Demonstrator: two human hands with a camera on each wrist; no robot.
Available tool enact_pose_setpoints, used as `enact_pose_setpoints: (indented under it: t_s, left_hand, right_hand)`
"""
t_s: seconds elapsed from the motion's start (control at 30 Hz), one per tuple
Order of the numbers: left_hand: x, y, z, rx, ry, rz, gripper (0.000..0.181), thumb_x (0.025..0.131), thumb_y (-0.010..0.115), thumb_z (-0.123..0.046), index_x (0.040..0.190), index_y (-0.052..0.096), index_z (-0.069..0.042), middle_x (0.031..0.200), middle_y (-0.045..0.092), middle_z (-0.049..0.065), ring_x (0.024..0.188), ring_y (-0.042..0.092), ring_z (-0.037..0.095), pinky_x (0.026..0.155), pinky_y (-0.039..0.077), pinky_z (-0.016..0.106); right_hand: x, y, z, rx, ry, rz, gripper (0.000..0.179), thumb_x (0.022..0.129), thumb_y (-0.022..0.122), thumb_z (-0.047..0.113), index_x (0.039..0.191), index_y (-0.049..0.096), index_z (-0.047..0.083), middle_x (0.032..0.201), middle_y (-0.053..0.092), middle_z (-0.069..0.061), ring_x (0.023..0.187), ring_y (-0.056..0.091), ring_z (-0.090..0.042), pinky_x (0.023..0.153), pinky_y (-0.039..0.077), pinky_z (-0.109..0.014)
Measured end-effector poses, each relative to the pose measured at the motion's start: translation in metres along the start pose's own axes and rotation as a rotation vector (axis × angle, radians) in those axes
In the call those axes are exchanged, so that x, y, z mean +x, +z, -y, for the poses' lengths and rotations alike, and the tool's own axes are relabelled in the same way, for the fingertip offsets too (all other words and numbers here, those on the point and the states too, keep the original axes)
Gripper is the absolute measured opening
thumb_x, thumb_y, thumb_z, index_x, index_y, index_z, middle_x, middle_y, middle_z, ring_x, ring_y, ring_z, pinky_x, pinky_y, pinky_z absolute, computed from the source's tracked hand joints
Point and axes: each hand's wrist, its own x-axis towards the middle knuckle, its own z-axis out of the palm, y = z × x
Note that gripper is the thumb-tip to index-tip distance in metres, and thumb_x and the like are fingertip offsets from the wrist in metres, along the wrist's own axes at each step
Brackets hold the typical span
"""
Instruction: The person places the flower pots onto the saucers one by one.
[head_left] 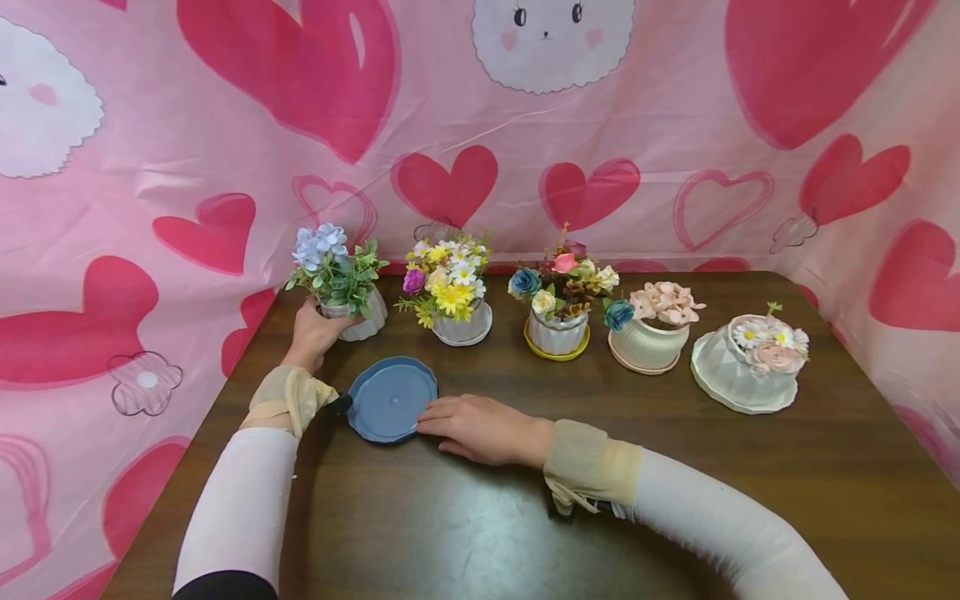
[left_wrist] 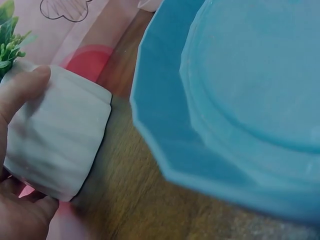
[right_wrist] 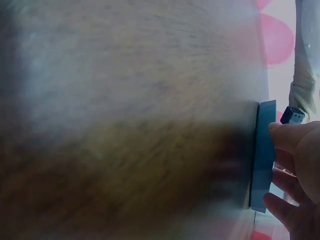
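Observation:
My left hand [head_left: 310, 335] grips a white ribbed flowerpot [head_left: 367, 318] at the far left. In the left wrist view the thumb lies on the pot's wall [left_wrist: 62, 132], with fingers below. Blue flowers and green leaves [head_left: 333, 262] fill this pot, which appears to lean left; I cannot tell whether its base touches the table. In front of it a round blue saucer [head_left: 393, 400] with a faceted rim lies on the table. My right hand [head_left: 487, 429] touches the saucer's right edge with extended fingers. The right wrist view shows those fingertips [right_wrist: 275, 129] along the saucer's side wall [right_wrist: 262, 160].
To the right stand several potted flowers on saucers: a yellow-and-white bunch [head_left: 450, 283], a pot on a yellow saucer [head_left: 557, 354], a cream pot [head_left: 651, 346] and a white faceted pot [head_left: 750, 362]. A pink heart-print cloth [head_left: 517, 125] hangs behind the brown table [head_left: 480, 517].

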Motion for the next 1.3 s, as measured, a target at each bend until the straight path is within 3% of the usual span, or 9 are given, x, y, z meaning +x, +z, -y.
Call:
enact_pose_setpoints:
  t_s: [0.4,0.87,1.03,1.3]
  left_hand:
    - [-0.001,0.001,-0.002,0.047,-0.01,-0.064,0.084,0.078,0.083,-0.031,0.145,0.04,-0.004,0.145,0.05,0.017,0.129,0.046,0.031,0.111,0.041,0.046]
    - [-0.008,-0.004,-0.001,0.085,-0.012,-0.08,0.084,0.077,0.083,-0.035,0.144,0.043,-0.003,0.143,0.052,0.018,0.128,0.048,0.032,0.109,0.042,0.047]
    - [-0.01,-0.005,-0.002,0.061,-0.03,-0.07,0.086,0.08,0.081,-0.035,0.147,0.039,-0.003,0.146,0.048,0.019,0.129,0.046,0.033,0.11,0.042,0.048]
    - [-0.01,-0.005,-0.004,0.076,-0.037,-0.072,0.08,0.078,0.083,-0.034,0.142,0.046,-0.004,0.141,0.054,0.016,0.123,0.051,0.03,0.107,0.045,0.046]
  right_hand:
    - [0.0,-0.001,-0.001,-0.012,0.014,-0.015,0.041,0.098,0.062,0.024,0.139,0.058,0.018,0.143,0.057,0.0,0.138,0.048,-0.017,0.114,0.039,-0.033]
    - [-0.004,-0.001,0.0,-0.042,-0.011,-0.046,0.044,0.096,0.065,0.025,0.139,0.058,0.02,0.141,0.058,-0.001,0.136,0.049,-0.018,0.112,0.041,-0.034]
    - [-0.004,-0.002,0.0,-0.044,-0.01,-0.037,0.044,0.095,0.066,0.025,0.139,0.058,0.02,0.141,0.058,-0.001,0.136,0.049,-0.018,0.112,0.042,-0.033]
    - [-0.003,-0.003,0.001,-0.042,0.004,-0.011,0.045,0.096,0.065,0.025,0.14,0.056,0.02,0.142,0.057,0.0,0.138,0.048,-0.017,0.114,0.039,-0.032]
